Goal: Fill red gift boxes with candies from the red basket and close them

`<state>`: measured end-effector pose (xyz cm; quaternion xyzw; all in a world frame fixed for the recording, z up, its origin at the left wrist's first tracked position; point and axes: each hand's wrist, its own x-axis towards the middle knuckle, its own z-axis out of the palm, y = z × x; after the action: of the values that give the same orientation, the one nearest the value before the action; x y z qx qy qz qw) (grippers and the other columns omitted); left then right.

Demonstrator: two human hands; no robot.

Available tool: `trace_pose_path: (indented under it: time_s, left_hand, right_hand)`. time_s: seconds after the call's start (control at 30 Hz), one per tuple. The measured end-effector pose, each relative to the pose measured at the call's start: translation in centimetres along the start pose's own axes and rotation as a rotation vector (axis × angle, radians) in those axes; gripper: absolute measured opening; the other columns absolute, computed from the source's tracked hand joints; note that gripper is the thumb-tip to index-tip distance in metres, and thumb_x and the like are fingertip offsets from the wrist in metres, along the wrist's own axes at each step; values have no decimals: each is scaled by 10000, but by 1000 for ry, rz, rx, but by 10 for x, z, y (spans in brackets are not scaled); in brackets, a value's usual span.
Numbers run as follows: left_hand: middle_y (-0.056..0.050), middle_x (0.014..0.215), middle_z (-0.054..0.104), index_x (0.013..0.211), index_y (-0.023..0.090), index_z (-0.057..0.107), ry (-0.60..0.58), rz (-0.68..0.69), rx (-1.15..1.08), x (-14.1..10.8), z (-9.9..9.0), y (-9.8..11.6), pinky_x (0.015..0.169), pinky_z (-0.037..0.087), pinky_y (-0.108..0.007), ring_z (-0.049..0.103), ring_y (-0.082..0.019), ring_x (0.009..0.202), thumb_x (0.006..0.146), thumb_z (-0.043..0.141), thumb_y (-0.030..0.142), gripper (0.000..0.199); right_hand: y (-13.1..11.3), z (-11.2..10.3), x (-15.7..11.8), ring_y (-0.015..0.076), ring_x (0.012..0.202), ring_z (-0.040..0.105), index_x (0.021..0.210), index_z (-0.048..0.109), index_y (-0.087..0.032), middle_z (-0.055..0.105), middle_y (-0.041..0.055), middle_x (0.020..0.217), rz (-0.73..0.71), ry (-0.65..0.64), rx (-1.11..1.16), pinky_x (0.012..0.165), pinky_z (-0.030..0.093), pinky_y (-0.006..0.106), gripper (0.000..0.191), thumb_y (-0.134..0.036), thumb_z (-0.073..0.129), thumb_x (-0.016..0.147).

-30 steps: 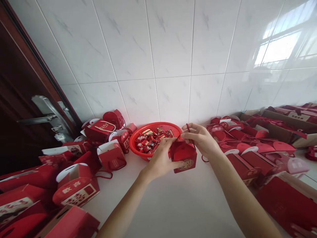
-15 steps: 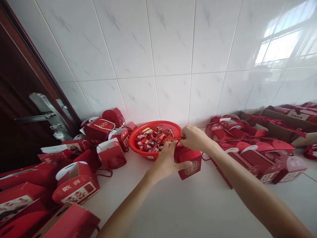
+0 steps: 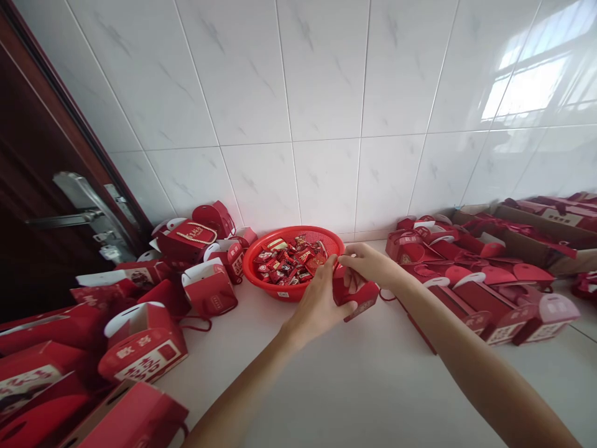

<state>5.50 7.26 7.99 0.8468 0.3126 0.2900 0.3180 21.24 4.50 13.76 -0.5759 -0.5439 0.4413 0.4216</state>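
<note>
A small red gift box (image 3: 366, 303) is held just right of a red plastic basket (image 3: 261, 287) filled with wrapped sweets (image 3: 291, 261). My left hand (image 3: 321, 302) grips the box's left side, its thumb lying across the front. At the top of the box, my right hand (image 3: 373, 264) has its fingers bent down over the upper edge and against the inner flaps. The fingertips of both hands meet near the back edge. What lies inside the box is hidden by my fingers.
Several folded red gift boxes (image 3: 144, 348) crowd the left side, near a dark door (image 3: 41, 155). More red boxes (image 3: 504, 305) stand in rows at right, with an open cardboard carton (image 3: 527, 246) behind. A white tiled wall (image 3: 321, 180) rises behind the basket.
The box has tipped so its printed front faces lower and its top shows more. My right fingers have moved from the cord above the box down into its top.
</note>
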Motion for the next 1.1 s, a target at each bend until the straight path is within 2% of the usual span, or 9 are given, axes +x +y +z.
trace_pose_path:
  time_s: [0.07, 0.17, 0.3, 0.4, 0.57, 0.7, 0.77, 0.9, 1.1]
  left_hand:
    - [-181, 1576, 355, 1517, 233, 231, 4, -21, -14, 1, 1, -1, 1157, 365, -559, 342, -364, 1474, 739, 778, 266, 951]
    - [-168, 1500, 451, 1445, 220, 315, 42, 0, -18, 3, 2, -4, 1107, 433, -537, 457, -346, 1395, 730, 779, 245, 852]
    - [-140, 1343, 547, 1109, 199, 542, 84, 107, 41, 5, 4, -8, 1023, 511, -498, 562, -322, 1269, 740, 775, 231, 437]
    - [-114, 1366, 529, 865, 201, 576, 52, 165, 44, 6, 5, -10, 1050, 506, -465, 553, -310, 1290, 756, 763, 208, 217]
    - [-97, 1355, 541, 986, 212, 657, -11, 191, 41, 7, 7, -12, 1047, 520, -445, 620, -273, 1193, 795, 730, 198, 205]
    - [-105, 1309, 570, 930, 205, 652, 38, 235, 54, 9, 10, -16, 1060, 506, -447, 604, -276, 1223, 863, 671, 246, 81]
    - [-109, 1260, 595, 953, 202, 636, 73, 230, 65, 10, 11, -19, 1051, 505, -460, 603, -282, 1222, 866, 668, 253, 106]
    - [-104, 1174, 621, 1055, 198, 592, 104, 213, 97, 11, 14, -23, 1030, 508, -485, 602, -290, 1212, 833, 697, 252, 252]
    - [-142, 1327, 572, 938, 200, 686, -3, 217, 236, 7, 21, -22, 1078, 463, -536, 525, -340, 1327, 820, 705, 244, 128]
  right_hand:
    - [3, -2, -2, 144, 392, 593, 628, 541, -209, 654, 13, 459, 22, -1, 62, 380, 409, 206, 222, -267, 644, 816]
    - [6, -7, -4, 139, 402, 608, 634, 562, -186, 669, 34, 493, 46, 11, 121, 375, 386, 193, 240, -298, 674, 813]
    - [8, -15, -7, 120, 418, 600, 620, 588, -164, 663, 27, 532, 16, 46, 207, 387, 377, 191, 274, -337, 753, 755]
    - [9, -17, -9, 107, 442, 584, 594, 604, -155, 620, -5, 512, -11, 40, 239, 423, 423, 194, 265, -298, 817, 662]
    - [11, -16, -14, 118, 487, 606, 645, 633, -160, 647, -5, 534, 5, 40, 245, 465, 502, 208, 193, -206, 813, 595]
    - [14, -15, -15, 134, 472, 614, 641, 591, -188, 624, -21, 497, -28, 101, 251, 444, 510, 221, 199, -202, 789, 617]
    - [17, -16, -15, 148, 481, 624, 648, 576, -193, 630, -19, 502, -40, 120, 228, 474, 534, 251, 203, -201, 778, 623]
    - [21, -17, -14, 148, 532, 617, 628, 525, -196, 629, -13, 530, -66, 199, 15, 558, 511, 263, 175, -137, 685, 668]
    - [28, -11, -11, 145, 637, 519, 640, 497, -206, 622, 5, 682, -29, 359, -752, 543, 327, 249, 168, -79, 565, 728]
